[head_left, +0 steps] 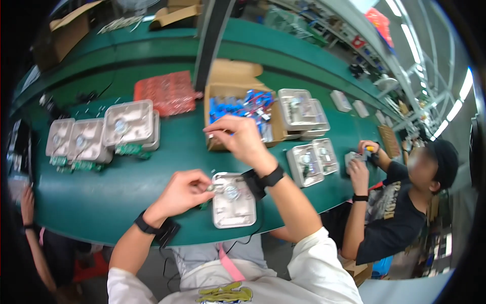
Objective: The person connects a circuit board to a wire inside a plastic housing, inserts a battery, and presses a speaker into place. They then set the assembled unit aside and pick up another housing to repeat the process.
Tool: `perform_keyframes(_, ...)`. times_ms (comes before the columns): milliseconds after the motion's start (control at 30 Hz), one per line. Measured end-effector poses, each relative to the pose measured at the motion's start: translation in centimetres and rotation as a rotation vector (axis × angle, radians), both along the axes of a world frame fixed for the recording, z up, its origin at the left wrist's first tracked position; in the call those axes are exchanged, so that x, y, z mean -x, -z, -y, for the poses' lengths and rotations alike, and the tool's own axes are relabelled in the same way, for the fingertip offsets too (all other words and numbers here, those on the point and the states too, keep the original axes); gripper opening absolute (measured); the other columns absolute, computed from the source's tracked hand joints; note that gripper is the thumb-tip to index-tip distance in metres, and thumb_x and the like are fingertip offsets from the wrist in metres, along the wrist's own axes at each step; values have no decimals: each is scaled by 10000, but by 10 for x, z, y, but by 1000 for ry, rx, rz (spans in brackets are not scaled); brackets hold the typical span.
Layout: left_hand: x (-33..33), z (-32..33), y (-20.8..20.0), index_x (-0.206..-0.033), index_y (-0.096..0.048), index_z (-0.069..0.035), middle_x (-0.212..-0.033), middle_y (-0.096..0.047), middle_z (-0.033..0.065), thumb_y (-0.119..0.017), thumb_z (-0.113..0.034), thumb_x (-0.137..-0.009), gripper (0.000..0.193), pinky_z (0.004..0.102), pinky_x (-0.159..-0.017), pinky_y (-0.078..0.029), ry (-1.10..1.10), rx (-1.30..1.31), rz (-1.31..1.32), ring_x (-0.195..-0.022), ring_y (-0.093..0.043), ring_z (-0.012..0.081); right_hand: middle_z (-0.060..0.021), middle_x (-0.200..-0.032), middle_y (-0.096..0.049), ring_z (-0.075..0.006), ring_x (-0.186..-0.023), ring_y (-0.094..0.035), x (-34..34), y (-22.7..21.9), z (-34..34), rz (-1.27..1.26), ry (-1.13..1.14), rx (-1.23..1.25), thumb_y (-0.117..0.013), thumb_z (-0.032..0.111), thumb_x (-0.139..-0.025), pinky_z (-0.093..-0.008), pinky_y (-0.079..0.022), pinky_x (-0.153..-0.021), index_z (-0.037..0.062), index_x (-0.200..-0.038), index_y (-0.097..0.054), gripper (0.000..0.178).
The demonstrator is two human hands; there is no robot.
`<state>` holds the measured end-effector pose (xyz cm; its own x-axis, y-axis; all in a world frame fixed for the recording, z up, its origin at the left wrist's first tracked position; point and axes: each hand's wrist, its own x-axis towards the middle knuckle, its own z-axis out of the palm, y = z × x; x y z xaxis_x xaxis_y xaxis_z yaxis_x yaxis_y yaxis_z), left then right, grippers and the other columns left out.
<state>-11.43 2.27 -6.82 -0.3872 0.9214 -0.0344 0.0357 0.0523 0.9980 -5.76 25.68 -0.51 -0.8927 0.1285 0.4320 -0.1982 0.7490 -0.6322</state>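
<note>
My left hand (pixel 182 191) pinches a small metal part at the left rim of a grey metal housing (pixel 234 200) that lies on the green bench in front of me. My right hand (pixel 238 136) is raised over a cardboard box (pixel 238 88) of small blue parts (pixel 243 107); its fingertips are pinched together, and something small may be between them, too small to make out. Both wrists carry black straps.
Several more grey housings (pixel 126 124) with green circuit boards lie to the left, others (pixel 304 109) to the right. A red bubble-wrap sheet (pixel 167 91) lies behind. A person (pixel 400 197) in a black shirt works at the right. Another person's hand (pixel 26 202) shows at the left.
</note>
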Motion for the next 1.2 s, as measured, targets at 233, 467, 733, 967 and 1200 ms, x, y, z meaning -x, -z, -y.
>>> perform_keyframes(233, -4, 7, -3, -1029, -732, 36, -890, -650, -1, -860, 1, -883, 197, 188, -687, -546, -46, 26, 48, -788, -619, 36, -153, -1018, -770, -188, -819, -771, -42, -57, 3, -152, -8, 720, -692, -57, -980, -260, -603, -677, -57, -1066, -778, 121)
perform_keyframes(467, 0, -4, -17, -1052, -740, 32, -932, -648, 14, -852, 28, -866, 218, 196, -730, -577, -21, 97, 49, -778, -606, 52, -243, -977, -772, -263, -761, -788, -94, -90, 2, -168, -60, 795, -647, -67, -995, -308, -624, -595, -82, -1074, -708, 101)
perform_keyframes(733, 2, -4, -6, -1058, -733, 25, -1175, -623, 54, -820, 73, -856, 225, 222, -793, -611, 5, -46, -26, -955, -639, 91, -232, -880, -764, -276, -704, -781, -120, -48, 3, 30, 18, 806, -641, -76, -993, -334, -628, -561, -98, -1082, -708, 114)
perform_keyframes(967, 1, -2, -8, -1040, -719, 34, -1203, -618, 60, -808, 79, -861, 205, 225, -805, -616, 3, -42, -23, -980, -649, 101, -215, -909, -770, -259, -729, -784, -112, -31, 7, 88, 56, 836, -623, -75, -1010, -319, -627, -592, -100, -1095, -710, 124)
perform_keyframes(1200, 1, -2, -5, -1027, -718, 30, -1139, -627, 50, -814, 65, -865, 192, 220, -787, -614, -27, -12, -67, -953, -647, 89, -187, -910, -777, -207, -692, -760, -110, -31, 40, 188, 93, 755, -650, -54, -1013, -298, -609, -589, -95, -1085, -707, 100)
